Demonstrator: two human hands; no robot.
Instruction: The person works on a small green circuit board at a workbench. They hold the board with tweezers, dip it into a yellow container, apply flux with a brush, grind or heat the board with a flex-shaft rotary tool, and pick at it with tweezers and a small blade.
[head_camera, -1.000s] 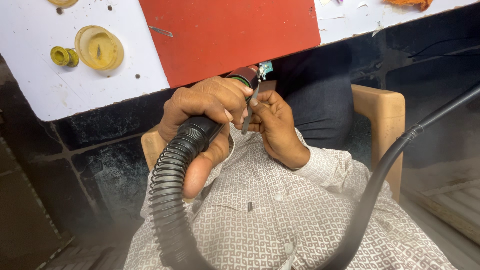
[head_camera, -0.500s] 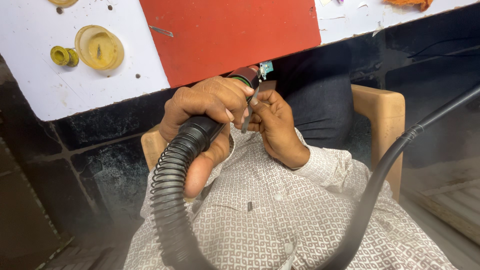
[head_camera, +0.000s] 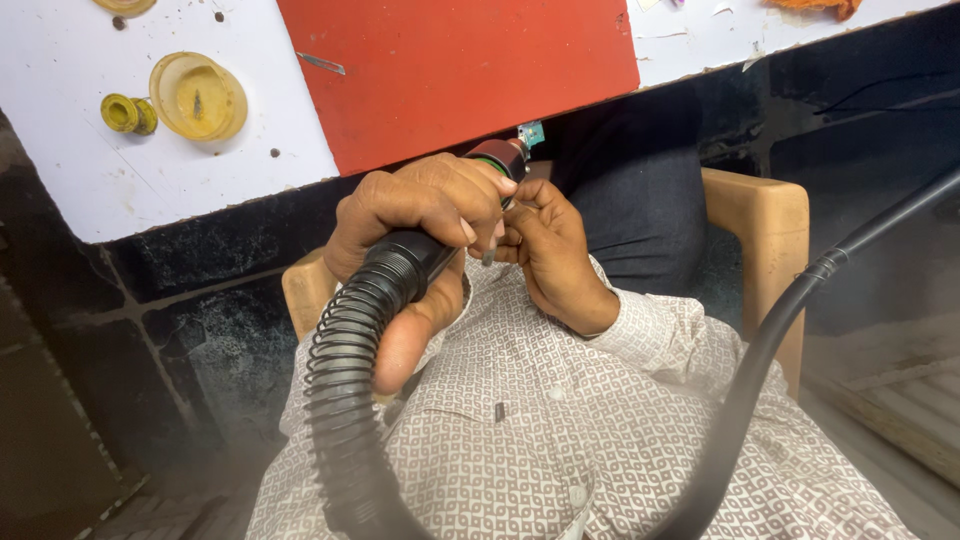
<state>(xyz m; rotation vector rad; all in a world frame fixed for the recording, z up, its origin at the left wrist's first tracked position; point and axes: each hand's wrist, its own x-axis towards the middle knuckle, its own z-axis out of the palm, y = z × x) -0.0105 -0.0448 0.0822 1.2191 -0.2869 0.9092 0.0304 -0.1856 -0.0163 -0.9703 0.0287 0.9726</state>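
Even, soft daylight from above, white table top (head_camera: 90, 190) bright but not blown out; deep shadow under the table edge; sharp centre, slight blur on the near corrugated hose (head_camera: 345, 400); mild wide-angle stretch at the edges

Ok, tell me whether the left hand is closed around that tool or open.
Closed. The left hand wraps its fingers round the black tool where the ribbed hose joins it; the right hand pinches something small at the tool's tip.

A single head-worn camera looks steeply down from above the person's chest, close to both hands at mid-frame. It faces forward over the lap toward the tabletop (head_camera: 150, 190), whose near edge crosses the top of the frame. No second view shares the scene.
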